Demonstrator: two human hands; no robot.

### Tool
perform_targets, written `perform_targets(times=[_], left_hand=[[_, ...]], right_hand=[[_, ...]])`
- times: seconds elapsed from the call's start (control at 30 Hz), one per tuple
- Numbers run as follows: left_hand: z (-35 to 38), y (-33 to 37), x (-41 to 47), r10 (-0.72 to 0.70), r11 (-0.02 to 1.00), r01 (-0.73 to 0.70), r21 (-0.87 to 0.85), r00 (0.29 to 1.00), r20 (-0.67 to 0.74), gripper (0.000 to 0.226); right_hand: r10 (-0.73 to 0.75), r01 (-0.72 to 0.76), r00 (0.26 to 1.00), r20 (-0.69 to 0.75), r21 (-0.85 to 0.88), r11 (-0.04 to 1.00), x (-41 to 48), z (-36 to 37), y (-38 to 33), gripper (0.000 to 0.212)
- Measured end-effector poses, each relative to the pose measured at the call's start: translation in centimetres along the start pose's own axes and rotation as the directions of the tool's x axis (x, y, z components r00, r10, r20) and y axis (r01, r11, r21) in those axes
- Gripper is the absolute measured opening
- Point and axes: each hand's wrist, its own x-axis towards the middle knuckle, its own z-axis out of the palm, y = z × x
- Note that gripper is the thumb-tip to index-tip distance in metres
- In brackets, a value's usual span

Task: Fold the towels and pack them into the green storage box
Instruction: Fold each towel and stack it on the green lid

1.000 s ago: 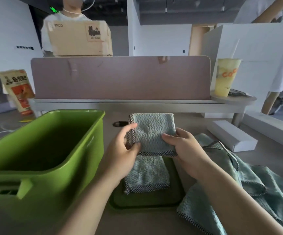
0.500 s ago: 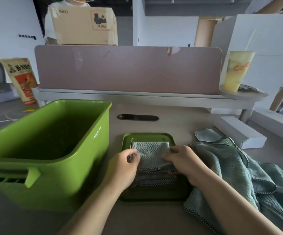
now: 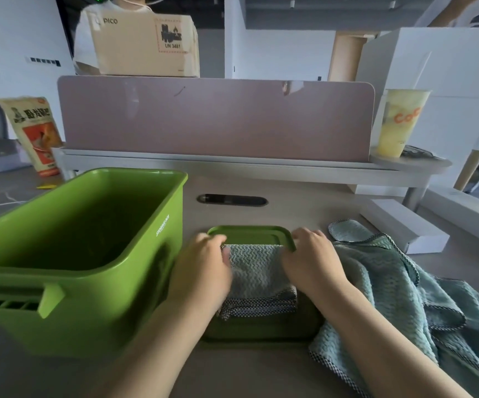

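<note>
A green storage box [image 3: 172, 225] stands open at the left, with no towels visible inside. To its right lies a dark green lid [image 3: 249, 232] with a stack of folded teal towels [image 3: 257, 272] on it. My left hand [image 3: 204, 271] grips the stack's left side, thumb on the top towel. On the right side my right hand [image 3: 313, 262] holds the stack with its fingers curled down by the far corner. A heap of unfolded teal towels [image 3: 404, 297] lies on the desk to the right.
A pink divider screen [image 3: 215, 119] and a grey shelf close the back of the desk. A yellow drink cup [image 3: 399, 122] stands on the shelf at right. A white box [image 3: 404, 228] lies behind the towel heap. A person holds a cardboard box [image 3: 143, 44] beyond the screen.
The folded towel I held up has come down onto the stack on the lid. Both hands have slid out to the sides of the stack.
</note>
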Motion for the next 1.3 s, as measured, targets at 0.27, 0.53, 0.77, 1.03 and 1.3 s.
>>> perform_targets(times=[0.27, 0.53, 0.77, 1.03, 1.3], left_hand=[[4.5, -0.5, 1.1, 0.091, 0.933, -0.241, 0.266, 0.876, 0.474, 0.059], [4.9, -1.3, 0.7, 0.055, 0.954, -0.191, 0.233, 0.871, 0.489, 0.052], [4.7, -1.3, 0.4, -0.021, 0.956, -0.136, 0.26, 0.852, 0.524, 0.056], [2.8, 0.7, 0.4, 0.003, 0.879, -0.186, 0.439, 0.923, 0.384, 0.065], [3.7, 10.8, 0.2, 0.274, 0.953, -0.242, -0.18, 0.945, 0.179, 0.028]], right_hand=[[-0.164, 0.261, 0.877, 0.453, -0.162, 0.952, 0.5, 4.5, 0.2, 0.052], [-0.097, 0.227, 0.876, 0.473, -0.226, 0.947, 0.1, 4.5, 0.2, 0.056], [-0.025, 0.14, 0.89, 0.454, -0.22, 0.965, 0.3, 5.0, 0.0, 0.062], [0.041, -0.052, 0.969, 0.242, 0.036, 0.998, -0.9, 2.1, 0.3, 0.058], [0.15, -0.146, 0.983, -0.105, 0.05, 0.988, 2.1, -7.7, 6.2, 0.028]])
